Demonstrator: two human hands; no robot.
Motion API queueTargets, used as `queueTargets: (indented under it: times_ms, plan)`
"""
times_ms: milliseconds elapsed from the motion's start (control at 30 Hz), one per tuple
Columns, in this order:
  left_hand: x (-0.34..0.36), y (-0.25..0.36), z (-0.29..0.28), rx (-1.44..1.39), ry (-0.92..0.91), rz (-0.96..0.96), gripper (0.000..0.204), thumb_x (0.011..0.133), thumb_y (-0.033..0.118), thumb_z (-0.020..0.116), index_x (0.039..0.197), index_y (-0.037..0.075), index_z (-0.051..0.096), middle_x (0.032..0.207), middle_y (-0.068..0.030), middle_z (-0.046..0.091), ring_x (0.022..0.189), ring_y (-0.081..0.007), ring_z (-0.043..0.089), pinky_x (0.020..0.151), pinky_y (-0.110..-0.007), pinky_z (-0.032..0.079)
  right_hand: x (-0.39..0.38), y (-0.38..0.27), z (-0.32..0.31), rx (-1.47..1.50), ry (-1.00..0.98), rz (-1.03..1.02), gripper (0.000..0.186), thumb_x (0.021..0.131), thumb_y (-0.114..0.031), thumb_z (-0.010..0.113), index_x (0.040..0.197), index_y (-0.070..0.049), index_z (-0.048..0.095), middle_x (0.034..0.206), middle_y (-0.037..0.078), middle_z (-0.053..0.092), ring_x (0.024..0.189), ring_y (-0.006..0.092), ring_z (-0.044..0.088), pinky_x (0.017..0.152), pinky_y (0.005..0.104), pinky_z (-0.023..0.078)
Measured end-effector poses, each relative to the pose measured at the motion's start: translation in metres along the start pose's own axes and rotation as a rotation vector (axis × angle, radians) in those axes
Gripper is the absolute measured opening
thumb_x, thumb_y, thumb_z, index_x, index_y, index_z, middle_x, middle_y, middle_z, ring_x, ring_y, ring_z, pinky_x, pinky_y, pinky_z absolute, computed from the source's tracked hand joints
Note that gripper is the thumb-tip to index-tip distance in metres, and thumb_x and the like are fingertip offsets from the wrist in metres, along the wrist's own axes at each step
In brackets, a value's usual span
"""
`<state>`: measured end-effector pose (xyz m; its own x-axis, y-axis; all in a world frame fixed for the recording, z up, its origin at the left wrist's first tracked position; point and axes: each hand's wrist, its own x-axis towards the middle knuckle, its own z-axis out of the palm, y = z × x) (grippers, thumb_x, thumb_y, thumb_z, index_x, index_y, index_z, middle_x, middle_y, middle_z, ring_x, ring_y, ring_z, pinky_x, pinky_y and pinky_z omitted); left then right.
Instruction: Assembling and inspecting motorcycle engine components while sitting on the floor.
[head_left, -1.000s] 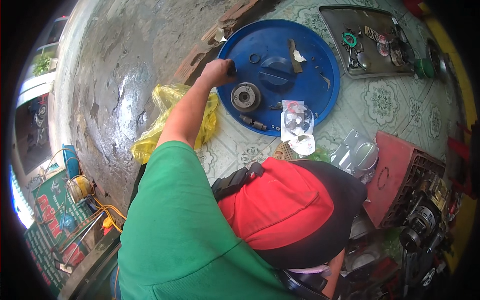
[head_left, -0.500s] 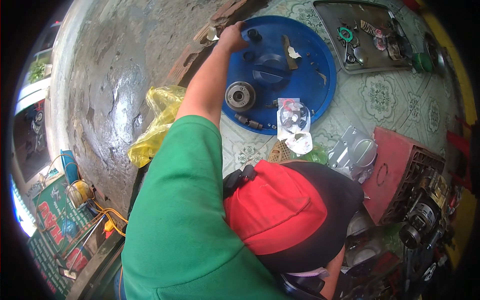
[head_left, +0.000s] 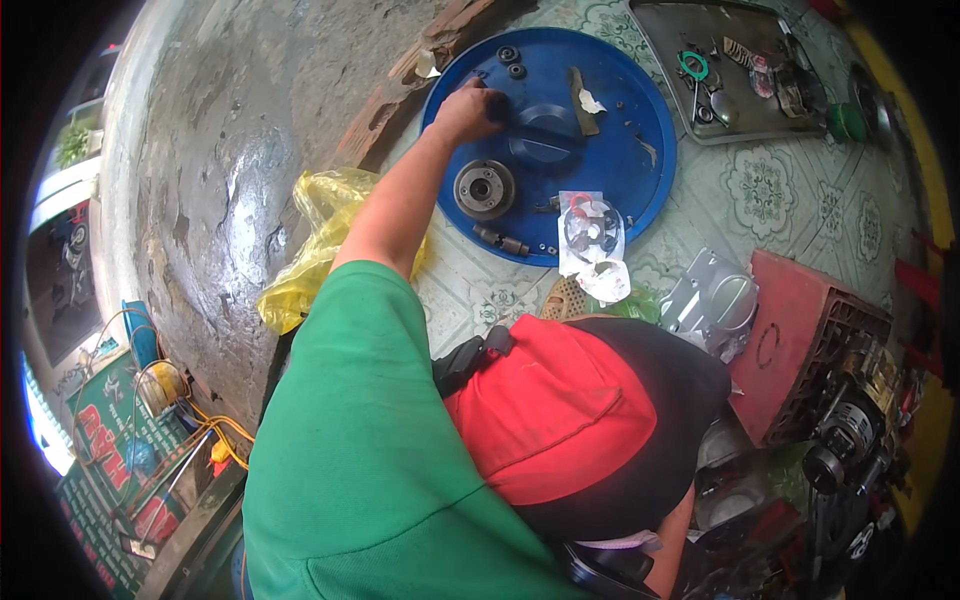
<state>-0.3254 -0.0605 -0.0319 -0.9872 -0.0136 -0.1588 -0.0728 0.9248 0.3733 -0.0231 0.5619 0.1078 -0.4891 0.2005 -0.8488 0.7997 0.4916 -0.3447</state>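
My left hand (head_left: 468, 114) reaches over the left part of a round blue plastic lid (head_left: 630, 190). Its fingers curl down around a small dark round part (head_left: 495, 104), mostly hidden by them. Beyond the hand lie two small dark ring-shaped parts, a larger ring (head_left: 508, 53) and a smaller ring (head_left: 516, 71). Nearer to me on the lid sits a round grey metal clutch-like part (head_left: 483, 189) with a central hole, and close by it a short dark metal shaft (head_left: 500, 240). My right hand is hidden; only a bit of forearm shows at the lower edge.
A clear plastic package (head_left: 590, 232) overlaps the lid's near rim. At right are a silver engine cover (head_left: 712, 300), a red crate (head_left: 790, 330) and an engine part (head_left: 845, 430). A metal tray (head_left: 740, 118) holds tools. A yellow bag (head_left: 330, 215) lies left; a red cap (head_left: 550, 410) blocks the middle.
My left hand has drawn back toward me from the lid's far left rim and closed around the dark round part. The two small rings beyond now lie uncovered and slightly apart.
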Motion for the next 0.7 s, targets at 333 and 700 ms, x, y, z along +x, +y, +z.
queueTargets:
  times_ms: [333,700]
  plan:
    - [0.032,0.011,-0.021,0.029,0.516,-0.338,0.050,0.067,0.036,0.080,0.111,0.017,0.069,0.110,-0.0109,0.066,0.103,-0.0289,0.065,0.088,-0.041,0.054,0.012,0.041,-0.003,0.049,-0.050,-0.052,0.038,0.094,-0.022,0.061,0.125,0.000,0.056,0.096,0.003,0.065,0.073,0.0101,0.058,0.059,0.0253,0.046]
    - [-0.055,0.124,0.036,0.068,-0.283,0.480,0.034,0.071,0.021,0.073,0.104,0.021,0.071,0.098,-0.0083,0.067,0.091,-0.0286,0.067,0.077,-0.043,0.055,0.013,0.023,-0.008,0.125,-0.152,-0.092,0.047,0.086,-0.004,0.064,0.131,0.004,0.051,0.122,0.010,0.063,0.107,0.0203,0.061,0.096,0.0322,0.046]
